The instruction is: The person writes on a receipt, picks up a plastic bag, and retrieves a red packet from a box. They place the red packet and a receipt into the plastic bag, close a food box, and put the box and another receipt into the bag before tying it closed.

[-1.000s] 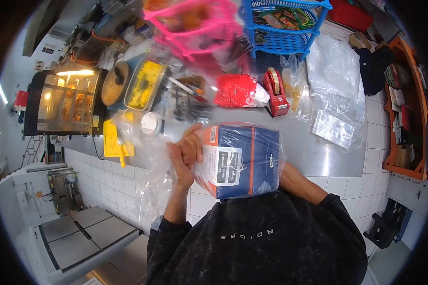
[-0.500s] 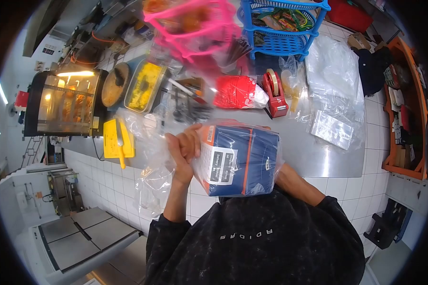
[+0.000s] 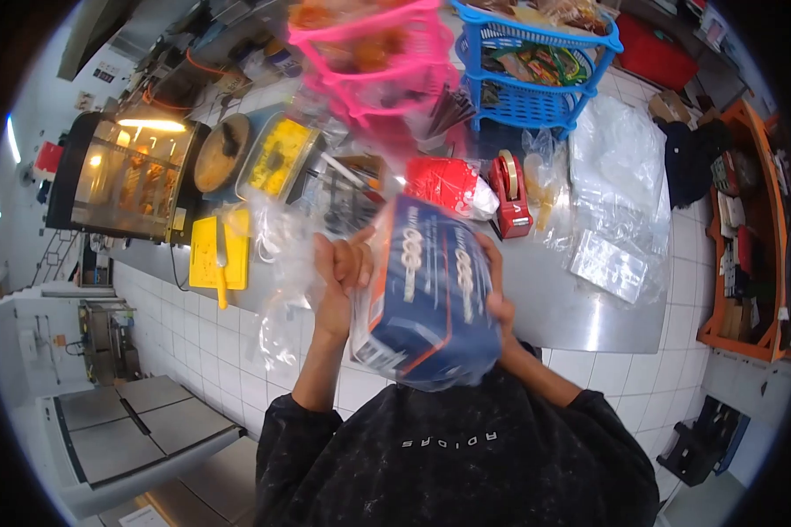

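A dark blue package (image 3: 431,290) with orange edging and white print is held tilted in front of my chest, wrapped in clear plastic and blurred by motion. My right hand (image 3: 496,285) grips its right side, with the thumb on the front face. At the left side, my left hand (image 3: 343,268) has its fingers curled on the clear plastic bag (image 3: 281,237), whose loose part spreads out to the left and hangs past the table edge.
Behind the package lie a red-and-white packet (image 3: 444,184) and a red tape dispenser (image 3: 511,198). Clear bags (image 3: 620,162) cover the table's right end. Pink (image 3: 369,53) and blue (image 3: 536,44) racks stand at the back. A yellow cutting board with a knife (image 3: 221,263) and a lit display warmer (image 3: 132,180) are at left.
The package has turned, so the label side is replaced by a face with large white print. My right hand now shows on its right side; my left hand keeps hold of the plastic.
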The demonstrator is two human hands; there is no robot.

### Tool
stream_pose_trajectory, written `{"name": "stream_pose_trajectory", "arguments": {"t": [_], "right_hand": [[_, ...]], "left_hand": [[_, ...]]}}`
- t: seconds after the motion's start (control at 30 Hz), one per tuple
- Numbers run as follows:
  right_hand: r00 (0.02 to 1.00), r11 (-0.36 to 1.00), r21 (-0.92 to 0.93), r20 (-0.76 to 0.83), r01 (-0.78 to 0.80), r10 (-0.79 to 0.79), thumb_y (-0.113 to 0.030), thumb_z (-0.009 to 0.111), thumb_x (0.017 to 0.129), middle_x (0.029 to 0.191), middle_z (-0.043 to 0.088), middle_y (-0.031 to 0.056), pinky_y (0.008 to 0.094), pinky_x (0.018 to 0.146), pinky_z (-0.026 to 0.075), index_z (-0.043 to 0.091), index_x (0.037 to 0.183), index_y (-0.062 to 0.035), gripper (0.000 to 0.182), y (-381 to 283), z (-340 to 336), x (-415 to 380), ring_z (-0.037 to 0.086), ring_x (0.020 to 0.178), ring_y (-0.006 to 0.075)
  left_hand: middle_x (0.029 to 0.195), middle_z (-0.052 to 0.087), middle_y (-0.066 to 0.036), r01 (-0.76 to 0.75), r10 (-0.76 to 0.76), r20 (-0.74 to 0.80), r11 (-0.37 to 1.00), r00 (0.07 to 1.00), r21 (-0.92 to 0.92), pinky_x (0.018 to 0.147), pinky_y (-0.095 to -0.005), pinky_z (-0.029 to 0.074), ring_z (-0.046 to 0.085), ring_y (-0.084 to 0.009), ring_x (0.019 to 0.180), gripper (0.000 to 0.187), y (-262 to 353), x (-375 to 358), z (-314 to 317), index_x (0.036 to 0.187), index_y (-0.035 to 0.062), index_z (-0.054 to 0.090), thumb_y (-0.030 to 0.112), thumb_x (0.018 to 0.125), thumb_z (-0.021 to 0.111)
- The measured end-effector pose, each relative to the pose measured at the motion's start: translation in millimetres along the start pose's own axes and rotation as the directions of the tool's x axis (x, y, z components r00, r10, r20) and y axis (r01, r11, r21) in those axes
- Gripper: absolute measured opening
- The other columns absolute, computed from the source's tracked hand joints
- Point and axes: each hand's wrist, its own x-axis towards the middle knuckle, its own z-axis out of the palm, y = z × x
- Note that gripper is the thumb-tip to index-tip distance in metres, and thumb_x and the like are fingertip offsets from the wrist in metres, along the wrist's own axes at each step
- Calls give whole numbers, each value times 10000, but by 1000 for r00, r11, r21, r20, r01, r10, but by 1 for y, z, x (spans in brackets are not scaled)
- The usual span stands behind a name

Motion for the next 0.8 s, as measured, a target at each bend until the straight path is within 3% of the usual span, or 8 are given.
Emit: {"name": "stream_pose_trajectory", "arguments": {"t": [0.07, 0.2, 0.27, 0.33, 0.37, 0.53, 0.7, 0.8], "right_hand": [[951, 903, -301, 120, 308, -284, -475, 692, 728, 1448, 222, 198, 464, 1063, 332, 101, 1463, -106, 1013, 6, -2, -7, 307, 1328, 326], [699, 656, -260, 387, 708, -601, -461, 714, 707, 1482, 107, 224, 505, 1108, 226, -77, 1487, -134, 1159, 33, -17, -6, 183, 1378, 350], [804, 779, -225, 286, 585, -521, -521, 587, 799, 1507, 88, 194, 472, 1121, 228, -121, 1487, -110, 1069, 16, -13, -2, 199, 1383, 332], [941, 948, -90, -128, 305, -315, -579, 517, 847, 1511, 134, 169, 458, 1120, 245, -77, 1497, -97, 1004, 6, -13, -6, 223, 1378, 314], [996, 864, 497, 19, -81, 83, -678, 448, 853, 1505, 222, 130, 439, 1116, 263, 24, 1502, -66, 988, 9, -35, -8, 254, 1372, 283], [828, 720, 416, 191, -555, 528, -671, 532, 800, 1496, 237, 136, 439, 1098, 286, 75, 1492, -68, 1025, 5, -39, 13, 278, 1357, 279], [694, 725, 72, 366, -685, 620, -664, 617, 747, 1487, 252, 142, 440, 1080, 310, 127, 1481, -69, 1065, 11, -26, 11, 303, 1343, 274], [840, 909, -164, 347, -384, 418, -660, 667, 715, 1481, 261, 145, 440, 1070, 324, 158, 1475, -69, 1089, 19, -19, 23, 317, 1334, 272]], "left_hand": [[476, 207, 43, 66, -66, -8, 998, 998, -21, 1076, -420, 317, 303, -108, 483, 500, 5, 3, -1, 582, 171, 227, 384, 1034, 263], [472, 223, 43, 145, -135, 70, 978, 988, -150, 1102, -428, 292, 333, -109, 484, 505, 20, 1, -1, 573, 166, 237, 371, 1033, 277], [475, 270, 33, 113, -84, 177, 981, 981, -159, 1108, -428, 286, 362, -113, 484, 519, 28, -5, -2, 564, 158, 272, 391, 1026, 287], [481, 351, 14, 15, 11, 326, 997, 945, -76, 1110, -424, 287, 394, -120, 479, 550, 34, -12, -9, 548, 144, 333, 437, 1013, 305], [492, 364, 8, -44, 56, 397, 998, 916, -40, 1098, -420, 297, 399, -122, 480, 542, 38, -15, -13, 564, 137, 347, 443, 1010, 311], [550, 426, -18, -62, 2, 448, 991, 894, 120, 1040, -398, 344, 424, -131, 481, 516, 42, -22, -10, 641, 103, 415, 472, 993, 338], [607, 489, -44, 85, -156, 284, 965, 946, 249, 981, -377, 391, 450, -140, 483, 518, 34, -25, -13, 719, 69, 483, 502, 977, 364], [642, 527, -59, 143, -209, 207, 946, 956, 292, 946, -364, 420, 465, -145, 484, 532, 28, -31, -25, 765, 48, 524, 520, 967, 381]]}}
